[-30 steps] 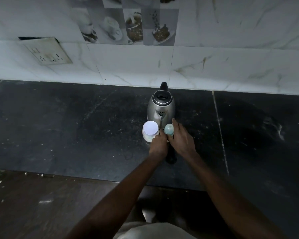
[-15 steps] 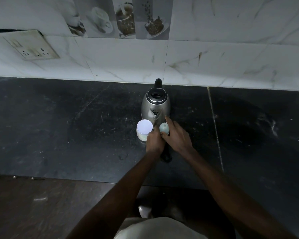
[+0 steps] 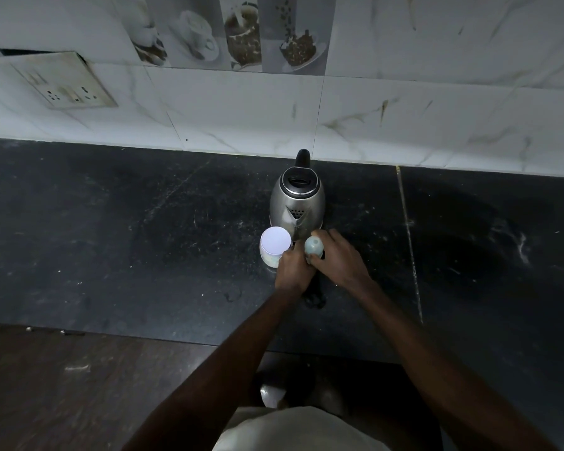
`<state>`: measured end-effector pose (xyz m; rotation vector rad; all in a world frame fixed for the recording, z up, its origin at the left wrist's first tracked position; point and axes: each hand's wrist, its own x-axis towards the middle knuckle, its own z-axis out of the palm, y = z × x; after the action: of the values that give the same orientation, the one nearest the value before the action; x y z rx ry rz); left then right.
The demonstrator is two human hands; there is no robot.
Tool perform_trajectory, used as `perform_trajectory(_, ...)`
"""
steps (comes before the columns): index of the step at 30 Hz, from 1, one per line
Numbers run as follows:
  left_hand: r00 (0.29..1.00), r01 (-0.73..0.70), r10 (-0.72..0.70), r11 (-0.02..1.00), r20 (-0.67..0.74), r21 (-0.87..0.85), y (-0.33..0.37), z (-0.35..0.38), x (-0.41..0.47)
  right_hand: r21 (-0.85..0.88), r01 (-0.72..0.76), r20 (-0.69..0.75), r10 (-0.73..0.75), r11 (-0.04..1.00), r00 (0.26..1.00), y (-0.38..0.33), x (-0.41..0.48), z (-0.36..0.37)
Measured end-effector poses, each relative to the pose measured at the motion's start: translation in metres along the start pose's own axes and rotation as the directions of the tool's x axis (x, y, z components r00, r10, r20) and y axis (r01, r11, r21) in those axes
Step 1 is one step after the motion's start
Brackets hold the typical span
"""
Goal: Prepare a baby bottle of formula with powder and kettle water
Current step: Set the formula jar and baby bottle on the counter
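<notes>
A steel kettle (image 3: 297,203) with a black lid and handle stands on the dark counter (image 3: 144,239), spout toward me. Just in front of it a baby bottle with a pale green cap (image 3: 313,246) stands upright. My right hand (image 3: 337,260) is wrapped around the bottle's right side and top. My left hand (image 3: 294,268) grips the bottle lower down from the left; the bottle's body is hidden by both hands. A white round-lidded powder container (image 3: 275,245) stands at the left, touching my left hand's knuckles.
A tiled wall (image 3: 339,109) rises behind the counter, with a socket plate (image 3: 67,81) at upper left. The counter's front edge (image 3: 144,336) runs below my forearms, with dark floor beneath. Wide counter surface lies left and right of the kettle.
The view has shifted slightly as my head moved. Both hands stay on the bottle in about the same grip; kettle and container have not moved.
</notes>
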<state>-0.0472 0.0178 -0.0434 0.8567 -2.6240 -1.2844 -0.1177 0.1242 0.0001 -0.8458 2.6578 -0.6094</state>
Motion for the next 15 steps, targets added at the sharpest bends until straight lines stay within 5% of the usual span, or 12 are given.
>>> perform_trajectory(15,1.0,-0.003,0.003,1.0,0.019,0.01,-0.0064,0.0033,0.0008,-0.091,0.036,0.065,-0.03,0.995,0.997,-0.0072,0.0099,0.0023)
